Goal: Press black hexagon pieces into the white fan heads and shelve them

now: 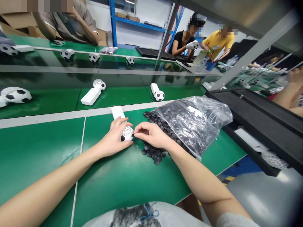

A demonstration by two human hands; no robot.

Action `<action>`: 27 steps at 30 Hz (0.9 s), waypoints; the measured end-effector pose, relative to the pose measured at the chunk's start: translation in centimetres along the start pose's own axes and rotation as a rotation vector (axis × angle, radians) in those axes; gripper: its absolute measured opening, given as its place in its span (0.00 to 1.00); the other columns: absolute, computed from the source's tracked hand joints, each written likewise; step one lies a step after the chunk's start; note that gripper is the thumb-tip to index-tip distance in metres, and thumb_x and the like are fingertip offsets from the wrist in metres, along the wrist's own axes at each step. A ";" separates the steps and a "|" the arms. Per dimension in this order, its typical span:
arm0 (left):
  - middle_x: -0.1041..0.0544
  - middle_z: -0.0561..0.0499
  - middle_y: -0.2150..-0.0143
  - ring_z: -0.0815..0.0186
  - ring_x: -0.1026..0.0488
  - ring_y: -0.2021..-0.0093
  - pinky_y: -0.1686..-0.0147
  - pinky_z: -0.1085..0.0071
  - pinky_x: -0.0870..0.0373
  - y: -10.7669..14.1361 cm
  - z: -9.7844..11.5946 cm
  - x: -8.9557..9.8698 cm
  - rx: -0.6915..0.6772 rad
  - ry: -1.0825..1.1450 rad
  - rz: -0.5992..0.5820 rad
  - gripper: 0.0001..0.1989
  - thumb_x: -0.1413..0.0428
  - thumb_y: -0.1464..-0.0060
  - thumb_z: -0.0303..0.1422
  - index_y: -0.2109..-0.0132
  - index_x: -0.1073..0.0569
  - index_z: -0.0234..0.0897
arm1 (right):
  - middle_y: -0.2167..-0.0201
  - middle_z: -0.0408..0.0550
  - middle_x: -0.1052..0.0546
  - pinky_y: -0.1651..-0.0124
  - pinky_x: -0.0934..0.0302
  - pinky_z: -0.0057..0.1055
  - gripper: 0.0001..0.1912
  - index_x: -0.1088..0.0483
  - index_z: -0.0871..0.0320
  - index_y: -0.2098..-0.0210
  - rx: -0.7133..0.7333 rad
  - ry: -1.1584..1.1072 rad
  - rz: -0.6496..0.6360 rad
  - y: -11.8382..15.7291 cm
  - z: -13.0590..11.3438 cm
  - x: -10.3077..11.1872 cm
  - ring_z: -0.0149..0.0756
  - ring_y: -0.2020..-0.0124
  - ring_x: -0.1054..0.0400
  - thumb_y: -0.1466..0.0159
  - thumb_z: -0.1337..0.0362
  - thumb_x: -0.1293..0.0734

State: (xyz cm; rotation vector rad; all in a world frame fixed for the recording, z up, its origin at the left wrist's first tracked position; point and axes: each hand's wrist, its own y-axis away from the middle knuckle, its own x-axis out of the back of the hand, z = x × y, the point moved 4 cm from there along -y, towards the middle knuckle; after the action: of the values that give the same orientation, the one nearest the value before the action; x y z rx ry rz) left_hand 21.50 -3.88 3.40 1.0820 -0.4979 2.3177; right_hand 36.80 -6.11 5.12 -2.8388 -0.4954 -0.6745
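Observation:
A white soccer-ball-shaped piece (127,131) with an openwork top and some black patches lies on the green table, joined to a white block (117,112). My left hand (115,136) is wrapped round the ball's left side. At the ball's right side, my right hand (151,134) pinches a small black pentagon piece (133,135) between thumb and forefinger, against the ball. Just beyond the right hand, loose black pentagon pieces (155,154) spill from a clear plastic bag (199,119).
Finished-looking soccer-ball pieces (158,95) with white blocks stand on the green conveyor (127,94) ahead. Black trays (265,126) sit at the right, one holding a white openwork part (274,160). A metal post (248,53) slants at upper right. Several people work across the line.

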 end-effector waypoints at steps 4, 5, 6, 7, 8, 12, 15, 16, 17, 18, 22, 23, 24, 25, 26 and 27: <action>0.37 0.47 0.44 0.52 0.60 0.35 0.41 0.51 0.52 -0.3 0.4 0.3 -0.090 0.084 -0.118 0.21 0.46 0.56 0.32 0.52 0.36 0.41 | 0.73 0.41 0.28 0.66 0.40 0.25 0.03 0.31 0.60 0.70 -0.034 -0.108 -0.024 -0.2 0.7 -1.0 0.27 0.72 0.35 0.43 0.66 0.35; 0.36 0.48 0.45 0.52 0.59 0.35 0.41 0.51 0.52 -0.3 0.4 0.4 -0.088 0.094 -0.119 0.20 0.46 0.56 0.32 0.52 0.36 0.42 | 0.74 0.41 0.28 0.66 0.40 0.25 0.04 0.31 0.60 0.70 -0.053 -0.131 -0.020 -0.3 1.0 -1.2 0.27 0.72 0.35 0.44 0.65 0.34; 0.36 0.48 0.45 0.52 0.59 0.35 0.41 0.51 0.52 -0.3 0.4 0.5 -0.082 0.100 -0.111 0.20 0.46 0.55 0.33 0.52 0.35 0.42 | 0.74 0.41 0.28 0.66 0.40 0.25 0.04 0.32 0.60 0.71 -0.068 -0.149 -0.010 -0.3 1.2 -1.4 0.27 0.72 0.35 0.44 0.65 0.34; 0.35 0.49 0.45 0.52 0.59 0.35 0.41 0.51 0.52 -0.4 0.4 0.5 -0.073 0.104 -0.100 0.19 0.46 0.55 0.34 0.53 0.35 0.42 | 0.74 0.41 0.28 0.66 0.40 0.26 0.05 0.32 0.60 0.71 -0.075 -0.168 0.000 -0.4 1.4 -1.5 0.28 0.72 0.35 0.45 0.64 0.33; 0.35 0.48 0.46 0.52 0.58 0.35 0.41 0.51 0.51 -0.4 0.4 0.6 -0.065 0.108 -0.086 0.18 0.46 0.54 0.34 0.53 0.35 0.42 | 0.74 0.41 0.28 0.66 0.40 0.26 0.05 0.32 0.60 0.72 -0.079 -0.187 0.006 -0.4 1.6 -1.5 0.28 0.72 0.35 0.45 0.64 0.33; 0.34 0.47 0.46 0.53 0.57 0.36 0.41 0.52 0.51 -0.5 0.4 0.4 -0.050 0.111 -0.068 0.17 0.46 0.54 0.35 0.54 0.34 0.41 | 0.75 0.40 0.29 0.67 0.41 0.26 0.08 0.34 0.60 0.73 -0.117 -0.237 0.003 -0.6 1.9 -1.6 0.28 0.73 0.35 0.46 0.62 0.33; 0.34 0.48 0.47 0.53 0.57 0.36 0.41 0.52 0.52 -0.6 0.4 0.3 -0.046 0.118 -0.081 0.16 0.46 0.55 0.34 0.56 0.34 0.41 | 0.77 0.39 0.30 0.68 0.41 0.26 0.09 0.35 0.60 0.74 -0.165 -0.242 -0.003 -0.8 2.0 -1.8 0.27 0.74 0.36 0.48 0.62 0.31; 0.33 0.49 0.48 0.53 0.57 0.36 0.41 0.52 0.52 -0.6 0.4 0.3 -0.044 0.123 -0.078 0.15 0.46 0.55 0.34 0.56 0.34 0.41 | 0.77 0.39 0.30 0.68 0.41 0.26 0.09 0.35 0.60 0.75 -0.173 -0.241 -0.003 -0.9 2.0 -1.9 0.27 0.75 0.36 0.48 0.62 0.31; 0.33 0.49 0.48 0.53 0.57 0.36 0.41 0.52 0.53 -0.7 0.4 0.3 -0.040 0.130 -0.070 0.15 0.46 0.55 0.34 0.57 0.33 0.41 | 0.78 0.39 0.30 0.69 0.41 0.26 0.09 0.35 0.60 0.75 -0.178 -0.236 0.001 -1.0 1.9 -2.0 0.27 0.75 0.36 0.49 0.63 0.31; 0.32 0.50 0.49 0.53 0.57 0.36 0.40 0.52 0.53 -0.7 0.4 0.3 -0.036 0.137 -0.063 0.14 0.46 0.55 0.34 0.58 0.33 0.41 | 0.78 0.38 0.31 0.69 0.41 0.25 0.09 0.36 0.60 0.75 -0.181 -0.225 0.013 -1.0 1.9 -2.0 0.27 0.75 0.36 0.49 0.64 0.31; 0.33 0.50 0.48 0.54 0.57 0.35 0.40 0.52 0.55 -0.6 0.3 0.3 -0.044 0.155 -0.071 0.13 0.46 0.55 0.33 0.59 0.33 0.41 | 0.77 0.38 0.30 0.70 0.43 0.24 0.08 0.35 0.59 0.74 -0.172 -0.037 0.010 -0.9 1.3 -1.3 0.26 0.75 0.37 0.47 0.63 0.32; 0.34 0.49 0.47 0.55 0.58 0.35 0.40 0.52 0.55 -0.5 0.2 0.3 -0.053 0.159 -0.085 0.14 0.46 0.54 0.34 0.57 0.34 0.42 | 0.77 0.39 0.30 0.70 0.43 0.24 0.08 0.35 0.59 0.74 -0.177 0.065 -0.011 -0.8 1.2 -0.8 0.27 0.74 0.37 0.46 0.62 0.32; 0.35 0.49 0.46 0.55 0.59 0.35 0.40 0.52 0.55 -0.5 0.1 0.2 -0.058 0.161 -0.098 0.15 0.45 0.53 0.35 0.56 0.34 0.42 | 0.76 0.40 0.29 0.70 0.44 0.24 0.09 0.34 0.58 0.73 -0.192 0.194 -0.026 -0.6 1.2 -0.3 0.27 0.74 0.36 0.46 0.61 0.31; 0.37 0.48 0.45 0.55 0.59 0.35 0.40 0.51 0.55 -0.4 0.0 0.1 -0.057 0.163 -0.103 0.17 0.45 0.53 0.37 0.55 0.35 0.42 | 0.74 0.40 0.29 0.70 0.45 0.24 0.09 0.33 0.58 0.72 -0.221 0.338 -0.032 -0.5 1.3 0.4 0.28 0.72 0.36 0.47 0.60 0.31; 0.38 0.47 0.44 0.54 0.59 0.35 0.40 0.51 0.54 -0.4 -0.1 0.1 -0.052 0.164 -0.100 0.18 0.44 0.53 0.39 0.54 0.35 0.43 | 0.72 0.42 0.28 0.70 0.46 0.25 0.10 0.32 0.57 0.70 -0.264 0.482 -0.031 -0.3 1.4 1.0 0.29 0.71 0.35 0.47 0.60 0.30; 0.39 0.47 0.44 0.54 0.58 0.35 0.40 0.52 0.53 -0.4 -0.2 0.1 -0.049 0.164 -0.089 0.19 0.44 0.53 0.40 0.54 0.36 0.43 | 0.69 0.43 0.27 0.70 0.46 0.25 0.10 0.31 0.56 0.68 -0.311 0.607 -0.025 -0.2 1.6 1.6 0.31 0.69 0.35 0.48 0.60 0.30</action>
State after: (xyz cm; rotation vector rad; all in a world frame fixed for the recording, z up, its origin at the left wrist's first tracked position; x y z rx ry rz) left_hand 21.56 -3.46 3.37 0.8641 -0.4326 2.2802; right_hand 38.76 -5.12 4.50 -2.6748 -0.3390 -1.6624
